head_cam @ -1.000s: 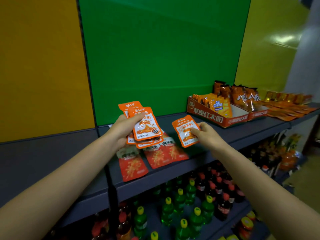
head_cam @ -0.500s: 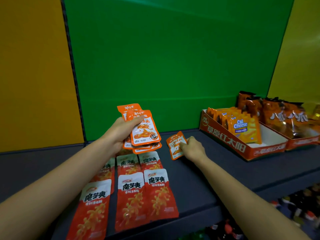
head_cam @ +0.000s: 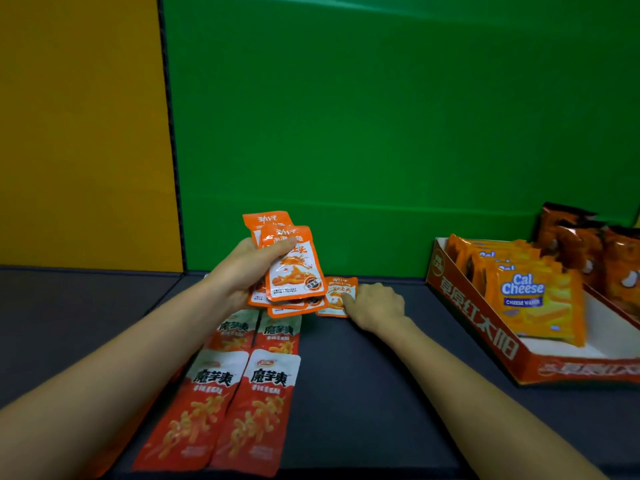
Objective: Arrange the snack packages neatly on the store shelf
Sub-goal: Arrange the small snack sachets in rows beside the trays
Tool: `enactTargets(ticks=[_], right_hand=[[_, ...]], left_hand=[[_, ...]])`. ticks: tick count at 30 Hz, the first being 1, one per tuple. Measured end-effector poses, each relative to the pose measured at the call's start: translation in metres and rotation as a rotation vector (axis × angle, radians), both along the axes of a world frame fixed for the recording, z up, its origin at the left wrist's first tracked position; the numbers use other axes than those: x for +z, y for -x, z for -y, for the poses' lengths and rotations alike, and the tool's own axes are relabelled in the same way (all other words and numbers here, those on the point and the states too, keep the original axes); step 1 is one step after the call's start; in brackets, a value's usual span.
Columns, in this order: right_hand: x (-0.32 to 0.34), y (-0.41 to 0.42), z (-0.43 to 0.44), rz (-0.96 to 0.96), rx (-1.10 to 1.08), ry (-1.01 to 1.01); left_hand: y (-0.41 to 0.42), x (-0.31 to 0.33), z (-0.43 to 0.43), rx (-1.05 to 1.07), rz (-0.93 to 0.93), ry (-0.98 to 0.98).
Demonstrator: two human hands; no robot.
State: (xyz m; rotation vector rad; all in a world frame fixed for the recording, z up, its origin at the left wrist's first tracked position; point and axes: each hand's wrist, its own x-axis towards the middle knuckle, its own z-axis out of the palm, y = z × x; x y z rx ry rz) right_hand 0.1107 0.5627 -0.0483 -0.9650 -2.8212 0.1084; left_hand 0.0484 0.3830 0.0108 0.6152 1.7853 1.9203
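1. Gripping a fanned stack of small orange snack packets [head_cam: 294,268] in the left hand [head_cam: 242,275], thumb clamped across the front one, raised above the shelf [head_cam: 363,393]. Probably kept there as a supply for dealing out one at a time.
2. Pinching a single orange packet [head_cam: 336,296] with the right hand [head_cam: 377,306], fingers curled at its right edge. Flat on the shelf, close to the green back panel [head_cam: 381,133] and just right of the held stack. Seemingly opening a fresh row at the rear, with room in front for later packets to line up.
3. Laid flat beneath the left hand: red konjac packets [head_cam: 242,403] in columns, edges touching, faces up, tops toward the back. Presumably set so for easy reading from the aisle.
4. Standing upright in an open cardboard display tray [head_cam: 478,327] at the right: yellow wafer packs [head_cam: 526,299], fronts turned outward for shoppers. Behind them, darker brown bags [head_cam: 571,244], also upright.
5. Reading the print:
   - "魔芋爽" in bold black on the white top of each red packet.
   - "Cal Cheese" and "CHEESE WAFER" on the front yellow pack.
   - "草原红太阳" in pale characters along the tray's red side.
   - White stylised characters on the orange packets' headers, too blurred to read with confidence.
   - Smaller lines everywhere illegible.
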Motion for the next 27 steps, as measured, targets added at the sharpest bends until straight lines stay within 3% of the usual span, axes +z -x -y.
enactTargets(ticks=[5,8,12,14,18,23,27], right_hand=[[0.01,-0.003,-0.011,0.063,0.046,0.013],[0.024,-0.012,-0.011,-0.104,0.126,0.034],[0.042,-0.022,0.002,-0.401,0.323,0.361],[0.044,-0.025,0.011,-0.429,0.382,0.472],[0.041,-0.021,0.014,-0.458,0.367,0.495],[0.034,-0.017,0.009,-0.569,0.368,0.834],[0.03,-0.021,0.002,-0.546,0.42,1.031]], left_hand=[[-0.006,-0.006,-0.015,0.008,-0.008,0.031],[-0.009,-0.006,-0.021,0.012,-0.004,0.031],[-0.011,-0.009,-0.031,0.036,-0.016,0.012],[-0.012,-0.011,-0.036,0.054,-0.018,-0.005],[-0.012,-0.014,-0.044,0.082,-0.042,-0.056],[-0.015,-0.014,-0.046,0.044,0.005,-0.069],[-0.015,-0.014,-0.042,0.0,0.133,-0.07]])
